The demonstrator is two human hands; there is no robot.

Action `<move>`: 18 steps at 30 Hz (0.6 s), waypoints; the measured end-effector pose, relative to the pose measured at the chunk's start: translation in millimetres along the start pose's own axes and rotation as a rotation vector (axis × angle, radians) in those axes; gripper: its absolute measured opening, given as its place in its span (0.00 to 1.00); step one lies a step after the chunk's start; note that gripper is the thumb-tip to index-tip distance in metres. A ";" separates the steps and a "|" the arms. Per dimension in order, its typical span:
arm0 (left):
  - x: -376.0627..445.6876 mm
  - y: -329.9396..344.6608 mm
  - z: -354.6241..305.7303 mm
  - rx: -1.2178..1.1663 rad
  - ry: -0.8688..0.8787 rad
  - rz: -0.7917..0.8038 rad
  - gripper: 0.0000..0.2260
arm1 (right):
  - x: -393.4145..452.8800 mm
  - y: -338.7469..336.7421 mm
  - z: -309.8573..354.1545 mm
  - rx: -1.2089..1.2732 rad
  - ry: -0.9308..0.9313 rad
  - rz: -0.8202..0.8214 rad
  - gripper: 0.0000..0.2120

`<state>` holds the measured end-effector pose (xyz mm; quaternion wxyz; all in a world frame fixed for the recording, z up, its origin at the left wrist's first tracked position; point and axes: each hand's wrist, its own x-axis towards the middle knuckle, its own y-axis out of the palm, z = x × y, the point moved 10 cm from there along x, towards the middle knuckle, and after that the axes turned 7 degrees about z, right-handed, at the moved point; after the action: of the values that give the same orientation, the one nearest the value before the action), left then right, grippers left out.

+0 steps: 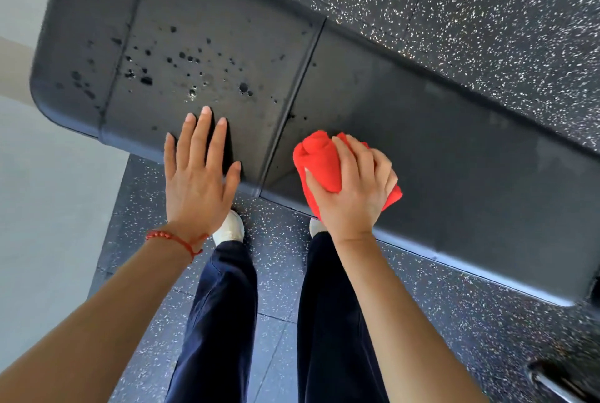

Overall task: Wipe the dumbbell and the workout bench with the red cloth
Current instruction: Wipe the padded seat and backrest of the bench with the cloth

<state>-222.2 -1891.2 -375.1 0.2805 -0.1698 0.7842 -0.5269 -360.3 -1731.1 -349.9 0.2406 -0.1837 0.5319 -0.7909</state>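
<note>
Two hands are on the workout bench (422,130) right now, and each has its own job. My right hand (354,188) has its fingers (344,159) wrapped narrow around the red cloth (319,159), which is bunched into a thick wad; part of it pokes out past my fingertips and a corner shows behind the heel of my palm. It rests on the long pad, just right of the seam (292,104) that splits the two pads. My left hand (198,175) lies flat and empty, fingers spread wide, pressed on the near edge of the shorter pad to steady me.

Most of the remaining work, as I judge it, sits beyond my left fingertips: dark droplets (191,61) are scattered across that shorter pad and onto its rounded end. The long pad stretching away to the right of my cloth hand looks far cleaner.

To do this step well, I should flatten the wad so more fabric meets the vinyl, then sweep leftward across the seam, overlapping each pass. Pressing a fold into the seam groove should lift anything pooled there. My left hand will need to move off the pad before the cloth arrives, or I will leave an unwiped patch under my palm.

I cannot see the dumbbell clearly; something metallic and blurred sits low to my right.
</note>
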 end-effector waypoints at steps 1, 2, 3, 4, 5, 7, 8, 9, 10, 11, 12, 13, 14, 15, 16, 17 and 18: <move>0.1 0.8 -0.4 -0.003 0.000 -0.002 0.26 | 9.1 0.0 1.3 0.001 0.012 -0.010 0.21; 0.2 1.8 -0.5 -0.008 -0.004 -0.001 0.26 | 21.0 0.3 2.9 0.004 0.026 -0.024 0.21; 0.4 2.6 -0.6 -0.013 -0.007 0.000 0.26 | 35.9 0.8 5.1 0.007 0.039 -0.041 0.21; 0.7 2.8 -0.7 -0.014 -0.008 -0.003 0.26 | 52.9 1.6 8.3 0.009 0.049 -0.057 0.21; 0.9 2.6 -0.9 -0.014 -0.007 -0.006 0.26 | 70.4 2.1 12.0 0.009 0.058 -0.071 0.22; 1.3 2.3 -0.7 -0.018 -0.005 -0.010 0.26 | 100.9 3.5 18.3 0.015 0.076 -0.092 0.22; 1.6 2.3 -0.5 -0.022 -0.004 -0.010 0.25 | 111.2 4.3 20.5 0.017 0.087 -0.101 0.22; 1.8 1.9 -0.1 -0.026 -0.004 -0.012 0.25 | 117.2 5.1 21.9 0.017 0.099 -0.109 0.22; 2.0 1.7 0.4 -0.032 -0.006 -0.015 0.25 | 118.4 6.0 23.2 0.015 0.110 -0.115 0.21; 2.0 1.3 0.9 -0.039 -0.006 -0.015 0.25 | 115.1 6.4 24.9 0.011 0.115 -0.119 0.22; 1.7 1.0 1.1 -0.047 -0.005 -0.014 0.25 | 108.4 7.4 27.7 0.008 0.107 -0.116 0.22; 1.7 0.5 1.4 -0.052 -0.004 -0.010 0.25 | 99.1 9.6 32.3 0.008 0.087 -0.106 0.22; 1.8 -0.4 1.8 -0.055 -0.001 -0.006 0.25 | 88.1 11.8 37.8 0.011 0.065 -0.092 0.22; 1.8 -1.4 2.3 -0.056 0.001 -0.002 0.24 | 76.7 14.2 42.9 0.021 0.051 -0.073 0.22; 1.7 -2.4 3.4 -0.060 0.004 0.004 0.24 | 65.0 16.2 47.1 0.036 0.045 -0.054 0.22; 1.5 -3.5 4.7 -0.066 0.008 0.007 0.24 | 53.3 18.0 51.0 0.048 0.039 -0.036 0.22; 1.4 -5.3 6.2 -0.072 0.015 0.007 0.23 | 41.3 19.3 55.3 0.054 0.031 -0.022 0.22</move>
<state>-219.6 -1898.5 -372.4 0.2700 -0.1730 0.8054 -0.4984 -360.3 -1802.6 -346.1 0.2286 -0.1705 0.5121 -0.8102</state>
